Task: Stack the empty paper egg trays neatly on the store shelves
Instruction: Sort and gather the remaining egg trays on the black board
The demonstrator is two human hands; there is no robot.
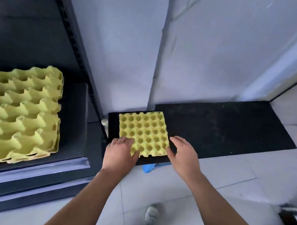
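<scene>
A yellow paper egg tray [145, 130] lies flat on a black floor mat [225, 127] at the foot of the wall. My left hand [121, 151] rests on the tray's near left corner, fingers over its edge. At the near right corner my right hand [183, 152] has spread fingers touching or just beside the tray's side. On the dark shelf [73, 122] to the left sits a stack of yellow egg trays [17, 113], cut off by the frame's left edge.
A dark perforated shelf upright [85, 80] stands between the shelf and the mat. The shelf has a pale front lip [33, 171], with another below it. A blue scrap [148, 168] lies by the mat's front edge. My shoe [151, 214] is on the white tiled floor.
</scene>
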